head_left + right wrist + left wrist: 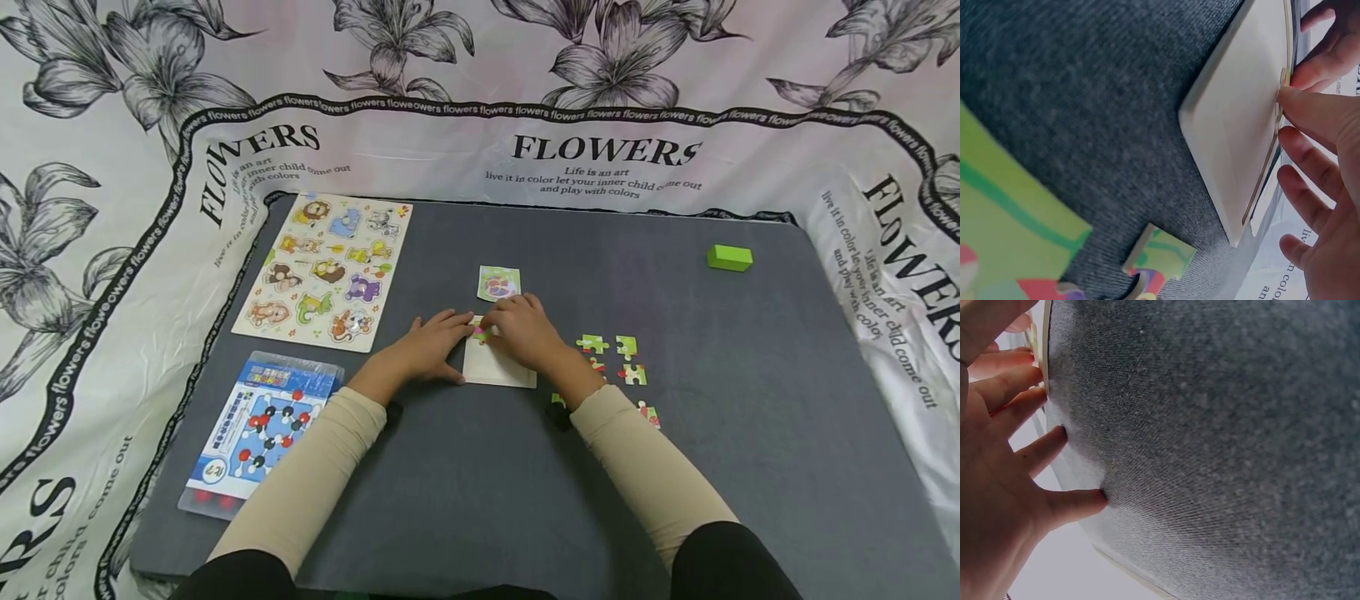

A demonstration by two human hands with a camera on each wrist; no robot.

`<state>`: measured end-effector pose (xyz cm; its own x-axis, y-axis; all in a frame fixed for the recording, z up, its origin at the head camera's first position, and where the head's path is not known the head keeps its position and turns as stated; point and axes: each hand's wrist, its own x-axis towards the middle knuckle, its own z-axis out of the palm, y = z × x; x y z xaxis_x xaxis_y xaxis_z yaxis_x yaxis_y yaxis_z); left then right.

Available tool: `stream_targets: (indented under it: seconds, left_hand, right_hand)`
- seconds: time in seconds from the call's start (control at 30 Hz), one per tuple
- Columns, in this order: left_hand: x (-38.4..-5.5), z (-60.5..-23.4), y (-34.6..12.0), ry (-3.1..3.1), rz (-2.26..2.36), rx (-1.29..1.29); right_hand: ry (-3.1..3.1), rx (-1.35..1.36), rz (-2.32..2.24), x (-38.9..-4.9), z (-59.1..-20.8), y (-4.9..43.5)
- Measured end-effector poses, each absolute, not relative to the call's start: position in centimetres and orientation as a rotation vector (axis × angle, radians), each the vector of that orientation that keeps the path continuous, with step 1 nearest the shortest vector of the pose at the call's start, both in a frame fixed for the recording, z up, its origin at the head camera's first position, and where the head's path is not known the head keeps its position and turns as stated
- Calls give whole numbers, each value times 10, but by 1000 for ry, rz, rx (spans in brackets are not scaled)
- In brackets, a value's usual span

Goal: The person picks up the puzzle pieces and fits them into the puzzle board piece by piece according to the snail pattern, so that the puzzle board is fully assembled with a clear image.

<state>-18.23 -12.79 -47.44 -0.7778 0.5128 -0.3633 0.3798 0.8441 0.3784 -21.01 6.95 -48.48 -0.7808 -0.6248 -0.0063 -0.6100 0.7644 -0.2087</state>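
Pinches a piece (478,330) with the right hand (523,332) at the far-left corner of the board (498,370). Rests the left hand (429,347), spread loosely, at its left edge.

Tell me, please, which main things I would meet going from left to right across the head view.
Animal board, left hand, pale puzzle tray, loose jigsaw pieces, green block.

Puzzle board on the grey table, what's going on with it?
A person is working on the pale puzzle board. Their right hand is at a colourful piece near its far left corner; their left hand is at its left side. The board's near part is bare. Loose pieces lie to its right, and a picture card lies just beyond it.
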Motion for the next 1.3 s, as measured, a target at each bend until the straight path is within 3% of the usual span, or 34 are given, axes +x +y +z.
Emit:
stream_targets:
  seconds: [0.4,0.8,1.3]
  left_hand:
    - [-176,-475,-132,2588,432,671]
    - [-178,-475,-122,2590,442,710]
    - [-177,-472,-122,2574,455,704]
  right_hand:
    - [2862,-972,-303,-206,-471,97]
    - [2904,-832,-338,-198,-465,190]
    - [2870,-835,-360,-191,-467,223]
